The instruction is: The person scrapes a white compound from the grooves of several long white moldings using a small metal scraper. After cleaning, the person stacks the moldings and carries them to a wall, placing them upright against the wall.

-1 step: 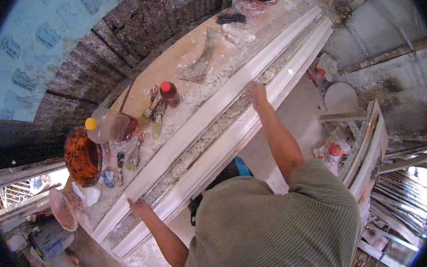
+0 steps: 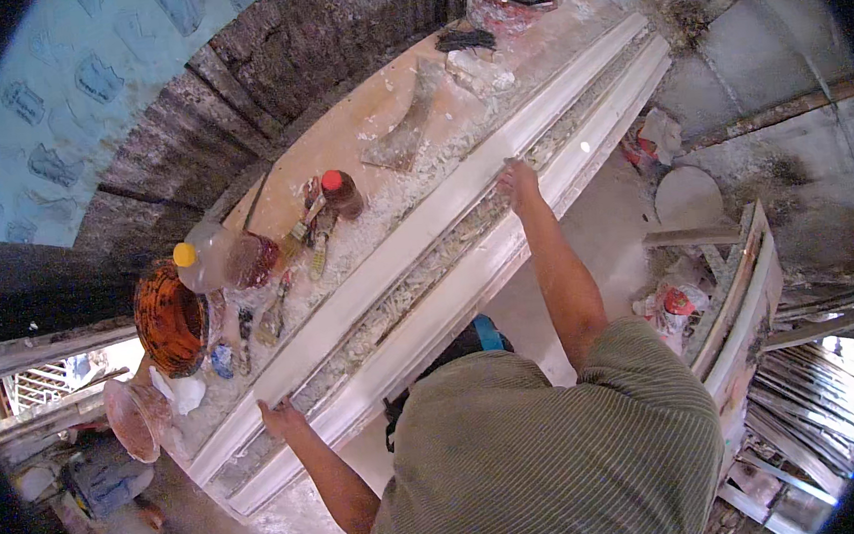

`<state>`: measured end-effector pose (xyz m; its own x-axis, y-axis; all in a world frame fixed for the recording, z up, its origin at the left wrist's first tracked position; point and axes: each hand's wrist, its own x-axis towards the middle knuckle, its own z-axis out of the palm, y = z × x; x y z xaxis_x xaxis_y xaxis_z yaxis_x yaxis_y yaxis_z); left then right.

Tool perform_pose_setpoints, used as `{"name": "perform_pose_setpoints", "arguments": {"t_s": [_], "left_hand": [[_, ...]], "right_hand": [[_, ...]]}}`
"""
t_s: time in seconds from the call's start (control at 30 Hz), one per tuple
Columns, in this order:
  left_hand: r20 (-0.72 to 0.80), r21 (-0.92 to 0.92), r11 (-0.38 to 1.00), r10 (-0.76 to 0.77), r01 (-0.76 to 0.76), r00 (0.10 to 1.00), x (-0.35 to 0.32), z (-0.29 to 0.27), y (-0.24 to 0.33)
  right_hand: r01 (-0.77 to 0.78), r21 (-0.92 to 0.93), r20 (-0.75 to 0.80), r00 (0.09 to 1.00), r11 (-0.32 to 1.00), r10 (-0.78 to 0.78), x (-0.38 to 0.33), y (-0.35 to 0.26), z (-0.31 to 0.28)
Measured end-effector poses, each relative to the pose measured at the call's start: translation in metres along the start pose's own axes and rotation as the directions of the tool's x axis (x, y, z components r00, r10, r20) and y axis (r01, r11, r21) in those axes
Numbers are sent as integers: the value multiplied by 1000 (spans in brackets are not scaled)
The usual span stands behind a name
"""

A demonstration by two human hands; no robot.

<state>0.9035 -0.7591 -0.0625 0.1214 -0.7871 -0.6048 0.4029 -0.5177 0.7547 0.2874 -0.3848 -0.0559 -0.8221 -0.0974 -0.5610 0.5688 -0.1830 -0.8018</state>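
Two long white plaster-like mouldings lie side by side, slanting from lower left to upper right along a worktable (image 2: 375, 120). Between the far moulding (image 2: 388, 275) and the near moulding (image 2: 423, 348) runs a strip of crumbly white scraps (image 2: 399, 294). My left hand (image 2: 279, 420) holds the near edge of the far moulding close to its lower left end, fingers curled at the edge. Farther up the same edge, my right hand (image 2: 518, 186) grips it with closed fingers; its fingertips are partly hidden.
Beyond the mouldings stand a red-capped bottle (image 2: 342, 195), brushes (image 2: 317, 241), a yellow-capped jug (image 2: 208, 256) and an orange-black basin (image 2: 170, 317). A pink bucket (image 2: 136, 418) sits at the left end. Curved boards (image 2: 740, 293) stand at right.
My right hand has shifted slightly up onto the far moulding's near edge. My left hand stays at the same place on it. The whole view has shifted a little.
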Motion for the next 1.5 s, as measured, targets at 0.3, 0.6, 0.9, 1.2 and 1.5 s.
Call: {"name": "perform_pose_setpoints", "arguments": {"t_s": [0.3, 0.6, 0.9, 1.2, 1.5], "left_hand": [[-151, 102, 990, 107, -92, 983, -13, 27, -1], [-249, -4, 979, 197, -204, 948, -2, 66, -15], [-239, 103, 941, 337, -321, 911, -4, 77, 3], [-200, 86, 936, 352, -342, 914, -7, 77, -1], [-317, -54, 959, 249, -279, 915, -15, 39, 2]], "right_hand": [[-10, 96, -31, 999, 995, 13, 36, -13, 9], [208, -232, -162, 955, 950, -249, 94, -3, -20], [471, -828, 561, 687, -304, -462, 181, 4, 7], [409, -527, -68, 853, 744, -517, 157, -65, 9], [91, -842, -280, 770, 532, -573, 155, -66, 15]]}}
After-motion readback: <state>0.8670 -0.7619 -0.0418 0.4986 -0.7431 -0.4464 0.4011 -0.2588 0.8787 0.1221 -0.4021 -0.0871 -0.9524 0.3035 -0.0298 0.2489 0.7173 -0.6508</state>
